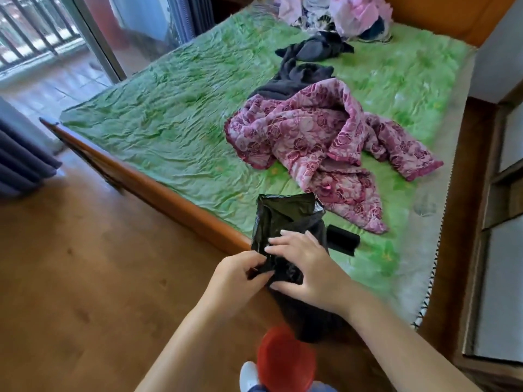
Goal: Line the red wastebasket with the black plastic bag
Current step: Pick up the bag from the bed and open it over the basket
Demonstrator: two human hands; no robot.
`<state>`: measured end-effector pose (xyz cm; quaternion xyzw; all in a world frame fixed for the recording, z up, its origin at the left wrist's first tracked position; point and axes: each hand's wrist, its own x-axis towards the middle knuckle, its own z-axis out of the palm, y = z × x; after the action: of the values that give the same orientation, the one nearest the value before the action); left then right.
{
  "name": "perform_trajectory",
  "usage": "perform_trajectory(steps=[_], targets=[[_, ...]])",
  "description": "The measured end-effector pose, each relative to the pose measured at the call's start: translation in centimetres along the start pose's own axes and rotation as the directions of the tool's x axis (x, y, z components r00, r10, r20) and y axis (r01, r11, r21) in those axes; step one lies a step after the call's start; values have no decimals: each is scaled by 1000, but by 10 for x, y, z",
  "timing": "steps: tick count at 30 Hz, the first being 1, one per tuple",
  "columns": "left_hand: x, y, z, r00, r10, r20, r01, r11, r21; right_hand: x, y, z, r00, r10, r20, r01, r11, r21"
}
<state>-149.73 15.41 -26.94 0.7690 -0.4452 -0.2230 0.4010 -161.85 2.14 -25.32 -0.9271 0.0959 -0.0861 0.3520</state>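
Pinching the limp, slippery black plastic bag (285,222) with both hands, I judged its mouth edge best, red wastebasket (285,360) at 6 o'clock.

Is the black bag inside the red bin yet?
No. The black bag is outside, held by both hands above the red bin.

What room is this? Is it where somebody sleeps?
Most likely a bedroom. There is a big wooden-framed bed with a green cover, a crumpled pink rose-patterned blanket on it, and a heap of clothes near its far end.
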Motion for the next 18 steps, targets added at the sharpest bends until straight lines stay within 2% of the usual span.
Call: perform_trajectory(steps=[3, 6, 9, 13, 18], targets=[[-3, 1, -17, 998, 54, 31, -56, 996, 69, 12, -2, 11, 996, -49, 75, 51, 998, -20], [-9, 4, -23, 999, 38, 5, -38, 993, 114, 21, 1, 11, 991, -71, 115, 70, 997, 13], [-16, 9, -23, 997, -25, -76, 30, 998, 60, 33, 9, 7, 971, -168, 172, 168, 986, 11], [-26, 23, -7, 963, -131, -235, 138, 990, 14, 41, 23, -8, 910, -326, 258, 317, 945, 77], [-40, 46, 35, 850, -228, -475, 253, 967, -12, 39, 42, -29, 828, -426, 365, 357, 902, 244]])
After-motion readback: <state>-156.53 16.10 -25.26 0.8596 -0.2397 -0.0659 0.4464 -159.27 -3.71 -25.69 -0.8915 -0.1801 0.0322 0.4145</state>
